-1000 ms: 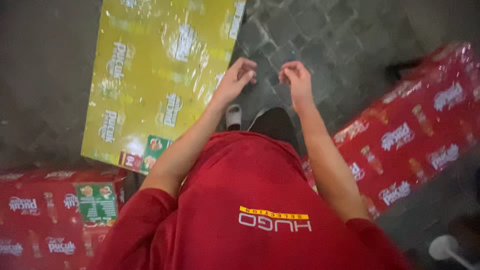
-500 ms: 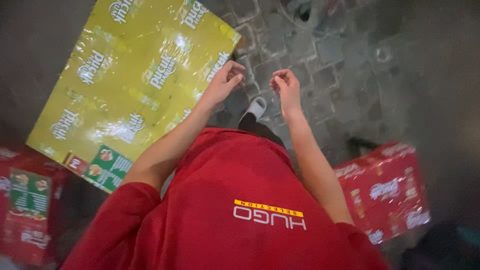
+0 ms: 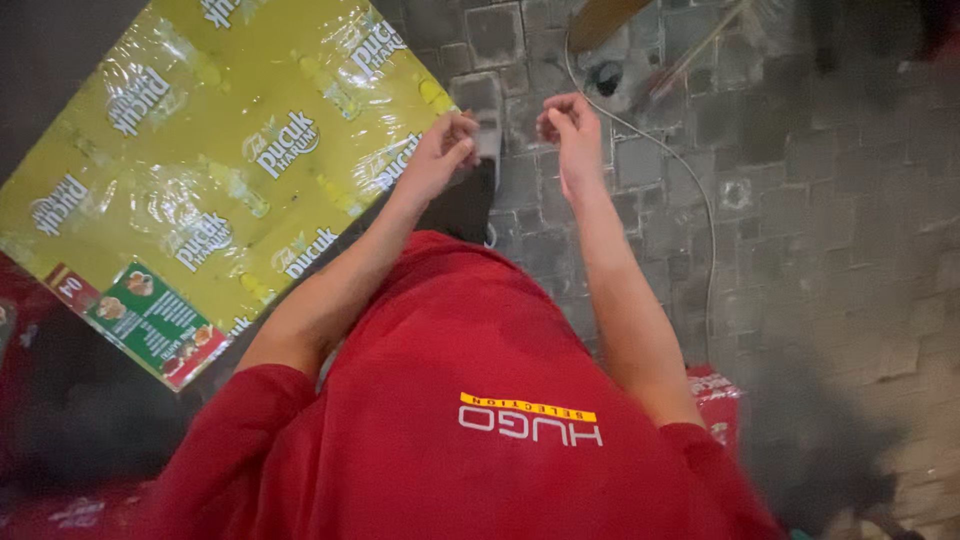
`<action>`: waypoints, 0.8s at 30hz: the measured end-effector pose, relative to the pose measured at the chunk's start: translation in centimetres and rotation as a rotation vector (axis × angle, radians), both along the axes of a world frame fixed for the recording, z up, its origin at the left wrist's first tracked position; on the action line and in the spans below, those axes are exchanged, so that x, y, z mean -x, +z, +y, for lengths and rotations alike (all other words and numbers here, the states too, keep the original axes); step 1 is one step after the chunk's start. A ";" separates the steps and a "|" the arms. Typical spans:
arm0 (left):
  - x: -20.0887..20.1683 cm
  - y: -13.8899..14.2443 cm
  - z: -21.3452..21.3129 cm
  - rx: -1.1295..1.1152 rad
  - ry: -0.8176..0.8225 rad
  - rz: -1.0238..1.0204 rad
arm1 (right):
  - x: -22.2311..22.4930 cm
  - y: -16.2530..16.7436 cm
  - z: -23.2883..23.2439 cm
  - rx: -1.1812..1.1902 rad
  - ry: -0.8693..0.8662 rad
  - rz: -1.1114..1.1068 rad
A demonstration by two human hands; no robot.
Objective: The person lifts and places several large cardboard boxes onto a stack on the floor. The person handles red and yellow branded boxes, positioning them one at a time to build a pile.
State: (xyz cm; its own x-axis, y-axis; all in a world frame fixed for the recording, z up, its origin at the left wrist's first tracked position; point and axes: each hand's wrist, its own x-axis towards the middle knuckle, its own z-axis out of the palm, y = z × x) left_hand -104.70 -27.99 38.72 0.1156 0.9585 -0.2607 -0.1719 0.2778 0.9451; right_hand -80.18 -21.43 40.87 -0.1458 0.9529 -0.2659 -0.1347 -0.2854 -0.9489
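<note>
A large yellow shrink-wrapped pack of drink cartons (image 3: 220, 170) lies on the grey paving at the left. My left hand (image 3: 445, 150) is at its right corner with curled fingers; whether it pinches the wrap is unclear. My right hand (image 3: 570, 130) hovers a little to the right, over the paving, fingers curled loosely with nothing visible in them. Both bare forearms reach out from my red shirt (image 3: 470, 400), which fills the lower view. My shoe (image 3: 488, 140) shows between the hands.
A red shrink-wrapped pack (image 3: 715, 390) peeks out at my right side, and more red packs (image 3: 15, 300) sit at the far left edge. A white cable (image 3: 700, 200) runs over the paving stones (image 3: 820, 200). A wooden plank (image 3: 600, 18) lies at the top.
The view has swung, so the red packs on the right have mostly slid out of sight. Both hands stay close together by the yellow pack's corner, now a little further apart.
</note>
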 end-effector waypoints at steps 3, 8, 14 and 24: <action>0.6 -0.8 3.2 -0.034 0.038 0.012 | 0.2 -0.4 4.5 0.016 0.038 0.039; 1.9 -1.2 11.6 -0.046 0.120 0.019 | 0.5 -0.2 13.6 0.029 0.079 0.033; 2.9 1.3 24.3 -0.167 0.193 -0.021 | 2.7 1.9 25.9 0.017 0.161 0.031; 6.1 3.7 32.8 -0.111 0.395 -0.038 | 10.3 3.9 38.1 0.048 0.400 0.002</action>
